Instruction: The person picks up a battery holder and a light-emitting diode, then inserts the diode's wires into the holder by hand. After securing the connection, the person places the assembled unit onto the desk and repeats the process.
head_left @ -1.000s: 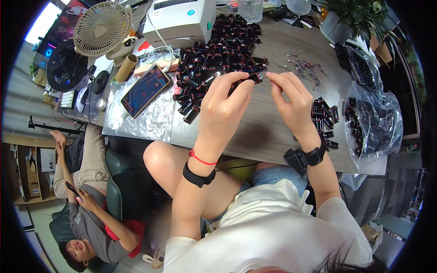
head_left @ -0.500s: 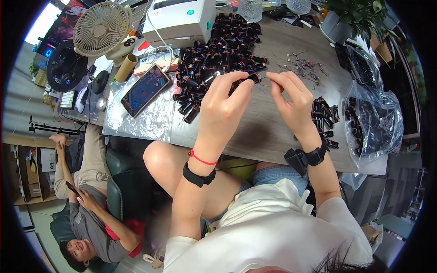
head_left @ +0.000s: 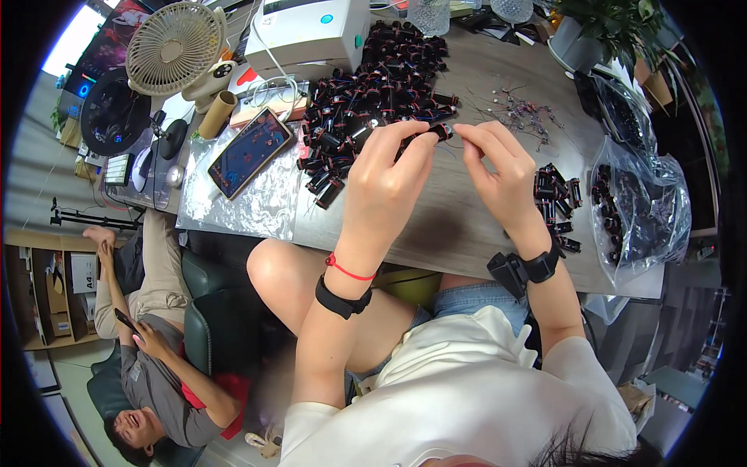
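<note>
In the head view, pinched a black cylindrical component (head_left: 443, 131) in the left hand (head_left: 385, 171), thumb and forefinger closed on its body, one end poking out toward the right. Held the right hand (head_left: 504, 173) just beside that end, forefinger and thumb curled toward each other. Could not tell the right hand's grip for sure (perhaps pinching a wire too thin to make out). Had both hands raised over the grey tabletop (head_left: 475, 78).

Saw a large heap of like components (head_left: 373, 101) beyond the left hand and to its left, black with bits of red and blue, reaching back to a white boxy machine (head_left: 311, 39). Found a much smaller pile (head_left: 554, 194) just right of the right hand, and beside it a clear plastic bag (head_left: 661, 194) with more black pieces showing through. Noticed a loose scatter of wire scraps (head_left: 523, 111) beyond the right hand.

Judged the work far from complete: probably left to handle, the large heap; probably done, the smaller pile and maybe the bagged pieces (a guess from layout alone, for want of any visible mark of finish). Counted the held component as mid-handling, not yet set down.
</note>
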Tool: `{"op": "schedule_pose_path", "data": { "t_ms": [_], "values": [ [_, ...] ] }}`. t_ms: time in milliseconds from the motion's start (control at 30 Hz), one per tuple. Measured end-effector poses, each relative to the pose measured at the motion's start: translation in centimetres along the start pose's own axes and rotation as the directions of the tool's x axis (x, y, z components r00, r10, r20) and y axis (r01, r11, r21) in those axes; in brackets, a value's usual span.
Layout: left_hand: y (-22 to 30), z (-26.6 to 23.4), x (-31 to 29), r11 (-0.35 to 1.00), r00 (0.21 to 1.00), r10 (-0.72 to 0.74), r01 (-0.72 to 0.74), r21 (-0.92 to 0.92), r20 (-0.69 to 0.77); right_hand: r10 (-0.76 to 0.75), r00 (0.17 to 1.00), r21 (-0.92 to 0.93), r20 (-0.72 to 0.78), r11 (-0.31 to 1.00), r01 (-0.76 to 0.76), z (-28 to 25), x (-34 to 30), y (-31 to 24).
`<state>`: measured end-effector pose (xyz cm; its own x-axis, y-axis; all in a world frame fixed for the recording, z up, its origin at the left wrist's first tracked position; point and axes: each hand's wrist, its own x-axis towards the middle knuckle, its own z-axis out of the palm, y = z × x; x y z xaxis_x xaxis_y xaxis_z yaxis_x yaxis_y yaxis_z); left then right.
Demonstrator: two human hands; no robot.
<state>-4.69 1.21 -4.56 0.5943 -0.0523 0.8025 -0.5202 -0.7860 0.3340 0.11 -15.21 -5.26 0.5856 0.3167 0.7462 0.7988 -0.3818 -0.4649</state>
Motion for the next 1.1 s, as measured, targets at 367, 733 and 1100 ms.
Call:
{"op": "schedule_pose_path", "data": {
  "t_ms": [367, 733, 1100],
  "values": [
    [0.3, -0.2, 0.2, 0.994, 1.000, -0.015, 0.014, -0.107, -0.005, 0.335, 0.901, 0.552, 0.275, 0.712, -0.433, -0.9, 0.1, 0.0],
    [0.7, 0.3, 0.3, 0.974, 0.988, -0.141, 0.149, -0.173, 0.058, 0.189, 0.955, 0.417, 0.230, 0.867, -0.272, -0.6, 0.1, 1.0],
    [-0.1, 0.7, 0.2, 0.778, 0.887, -0.418, 0.461, -0.426, 0.197, 0.179, 0.975, 0.473, 0.129, 0.853, -0.219, -0.6, 0.2, 1.0]
  ]
}}
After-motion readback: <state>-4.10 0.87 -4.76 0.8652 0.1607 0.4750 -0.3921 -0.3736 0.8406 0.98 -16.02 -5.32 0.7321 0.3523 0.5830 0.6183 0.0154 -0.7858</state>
